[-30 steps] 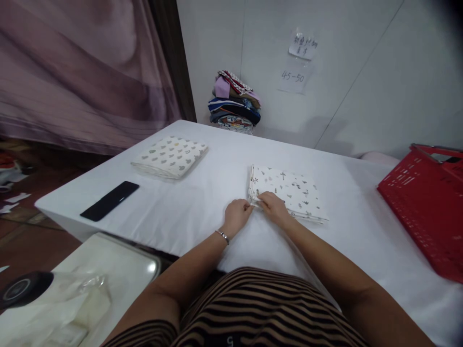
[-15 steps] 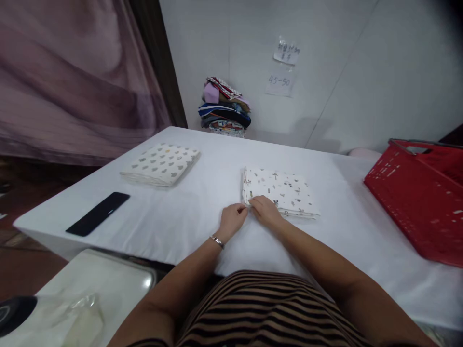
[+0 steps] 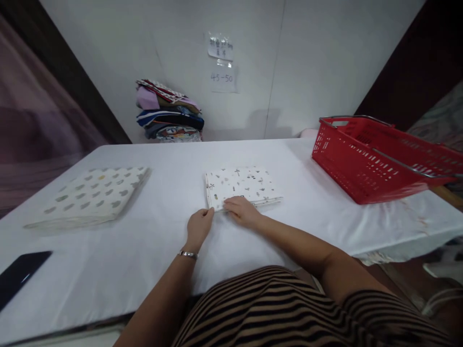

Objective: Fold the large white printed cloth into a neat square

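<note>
A folded white cloth [image 3: 242, 183] with small printed figures lies flat in the middle of the table. My left hand [image 3: 200, 225], with a bracelet at the wrist, pinches the cloth's near left corner between thumb and fingers. Just to the right of it, my right hand [image 3: 241, 211] rests on the near edge of the same cloth, fingers extended and lying flat on it. Farther left lies a second folded cloth [image 3: 90, 195], white with grey spots and one yellow spot; neither hand touches it.
White cloth covers the table [image 3: 170, 183]. A red plastic basket [image 3: 361, 166] with metal handles stands on the right. At the front left lies a flat black object [image 3: 23, 272]. Behind the table rises a pile of folded fabrics [image 3: 170, 113]; paper signs [image 3: 222, 77] hang on the wall.
My view has turned to the right, showing more of the red basket. Both hands stay at the near edge of the printed cloth, the left one still at its corner.
</note>
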`<action>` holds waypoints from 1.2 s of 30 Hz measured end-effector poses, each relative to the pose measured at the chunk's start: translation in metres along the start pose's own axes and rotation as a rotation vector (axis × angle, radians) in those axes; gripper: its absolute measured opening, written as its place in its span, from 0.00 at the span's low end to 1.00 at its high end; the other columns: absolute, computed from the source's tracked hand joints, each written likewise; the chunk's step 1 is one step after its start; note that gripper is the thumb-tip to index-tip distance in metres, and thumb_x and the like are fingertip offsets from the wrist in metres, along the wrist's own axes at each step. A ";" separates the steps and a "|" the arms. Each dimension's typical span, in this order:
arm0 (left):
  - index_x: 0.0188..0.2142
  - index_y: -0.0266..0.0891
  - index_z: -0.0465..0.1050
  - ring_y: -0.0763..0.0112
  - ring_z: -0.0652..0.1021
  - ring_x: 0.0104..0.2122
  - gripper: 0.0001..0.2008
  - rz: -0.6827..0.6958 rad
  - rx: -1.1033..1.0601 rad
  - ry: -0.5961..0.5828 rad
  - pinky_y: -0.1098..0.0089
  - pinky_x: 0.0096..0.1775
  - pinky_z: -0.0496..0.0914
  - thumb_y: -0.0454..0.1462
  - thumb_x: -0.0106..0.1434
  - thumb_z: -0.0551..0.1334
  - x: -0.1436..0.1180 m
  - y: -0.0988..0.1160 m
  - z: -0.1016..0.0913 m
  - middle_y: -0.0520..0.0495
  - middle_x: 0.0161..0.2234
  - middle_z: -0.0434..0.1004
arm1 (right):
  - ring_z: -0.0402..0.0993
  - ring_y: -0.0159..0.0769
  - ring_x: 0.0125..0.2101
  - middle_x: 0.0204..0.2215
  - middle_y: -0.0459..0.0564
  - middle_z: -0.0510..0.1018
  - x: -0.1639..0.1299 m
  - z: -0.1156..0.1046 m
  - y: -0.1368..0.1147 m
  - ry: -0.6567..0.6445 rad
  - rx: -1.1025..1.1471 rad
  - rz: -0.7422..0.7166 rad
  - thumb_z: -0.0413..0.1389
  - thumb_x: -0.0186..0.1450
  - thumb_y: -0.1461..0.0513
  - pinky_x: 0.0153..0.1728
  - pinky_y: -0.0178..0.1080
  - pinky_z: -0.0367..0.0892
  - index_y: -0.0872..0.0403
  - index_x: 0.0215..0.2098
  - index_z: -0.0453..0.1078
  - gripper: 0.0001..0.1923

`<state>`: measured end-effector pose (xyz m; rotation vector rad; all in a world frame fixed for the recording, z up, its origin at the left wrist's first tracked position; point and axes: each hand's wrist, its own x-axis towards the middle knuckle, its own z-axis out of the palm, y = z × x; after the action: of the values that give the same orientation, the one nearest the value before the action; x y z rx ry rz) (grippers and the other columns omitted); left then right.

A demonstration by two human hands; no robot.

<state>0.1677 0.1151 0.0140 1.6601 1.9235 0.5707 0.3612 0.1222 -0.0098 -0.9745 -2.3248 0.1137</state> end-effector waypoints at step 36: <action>0.25 0.39 0.71 0.66 0.74 0.28 0.23 0.011 0.082 -0.076 0.70 0.28 0.61 0.52 0.60 0.48 0.004 0.002 -0.009 0.45 0.30 0.79 | 0.63 0.26 0.12 0.12 0.44 0.69 -0.079 -0.111 0.093 -0.095 0.475 1.392 0.61 0.59 0.56 0.12 0.29 0.52 0.56 0.23 0.65 0.15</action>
<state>0.1629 0.1192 0.0217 1.7191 1.9074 0.4320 0.5249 0.1204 0.0128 -2.0854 -1.1502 1.1789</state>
